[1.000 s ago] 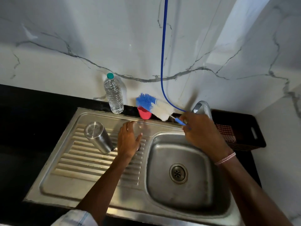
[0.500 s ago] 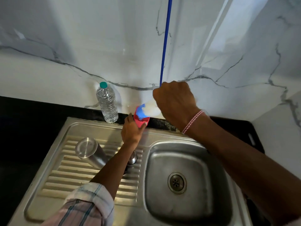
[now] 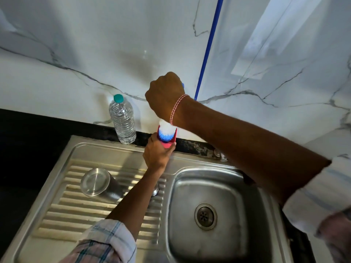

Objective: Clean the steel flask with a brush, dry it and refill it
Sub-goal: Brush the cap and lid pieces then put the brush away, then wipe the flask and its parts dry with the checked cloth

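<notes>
Nearest, the steel flask (image 3: 100, 185) sits untouched on the draining board (image 3: 76, 215), so scrubbing, drying and refilling all seem ahead. Beyond it the left hand (image 3: 157, 154) grips a red cup (image 3: 168, 144), and the right hand (image 3: 165, 93), clenched round the brush (image 3: 167, 132), dips the bristles in (probably soap). A water bottle (image 3: 123, 120) stands behind.

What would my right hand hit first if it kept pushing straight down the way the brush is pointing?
Most likely the red cup that the left hand grips: the right hand holds the brush head-down in it, so its rim comes first. Depth is hard to judge.
</notes>
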The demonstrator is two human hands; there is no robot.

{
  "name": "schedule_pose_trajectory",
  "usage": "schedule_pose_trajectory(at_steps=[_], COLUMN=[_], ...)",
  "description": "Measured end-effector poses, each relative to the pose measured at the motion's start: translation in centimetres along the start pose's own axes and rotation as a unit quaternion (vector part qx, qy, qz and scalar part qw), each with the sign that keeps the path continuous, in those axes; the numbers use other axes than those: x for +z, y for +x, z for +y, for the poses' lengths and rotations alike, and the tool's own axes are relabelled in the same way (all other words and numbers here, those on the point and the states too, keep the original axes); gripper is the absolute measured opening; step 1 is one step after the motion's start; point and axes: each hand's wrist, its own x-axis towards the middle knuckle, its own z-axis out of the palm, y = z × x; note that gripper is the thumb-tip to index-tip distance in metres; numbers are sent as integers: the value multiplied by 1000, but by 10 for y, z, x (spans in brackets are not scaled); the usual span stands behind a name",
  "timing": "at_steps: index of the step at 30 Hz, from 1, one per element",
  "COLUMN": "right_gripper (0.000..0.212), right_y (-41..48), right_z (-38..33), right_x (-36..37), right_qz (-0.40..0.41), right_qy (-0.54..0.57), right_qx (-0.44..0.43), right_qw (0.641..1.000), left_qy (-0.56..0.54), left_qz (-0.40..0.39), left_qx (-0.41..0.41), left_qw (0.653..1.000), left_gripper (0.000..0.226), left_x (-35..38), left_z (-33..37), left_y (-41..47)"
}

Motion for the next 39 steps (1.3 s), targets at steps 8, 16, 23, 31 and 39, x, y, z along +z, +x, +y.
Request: schedule_pose_trajectory(at_steps=[8,16,23,31,39], right_gripper=[42,20,25,24,21], right_y=[-19,-40,-54,-68,-111], right_z=[32,23,5,-7,-22], right_x=[14,16,15,30,77], right_qz=[29,65,55,109,189], right_qy=[7,68,82,135,300], right_qx=[-14,-2,5,-12,54], right_qw=[999,996,995,985,933], left_qy=[8,9,15,25,41], left_qz=[0,-9,-23,-35,-4], left_qx=[-5,5,13,24,46], left_qw=[1000,1000,1000,999,998], left_gripper=[88,92,101,104,106], left_x=[5,7,5,-2,-23], left_z=[-3,0,3,3,0], left_y=[-2,-3,-8,-11,-24])
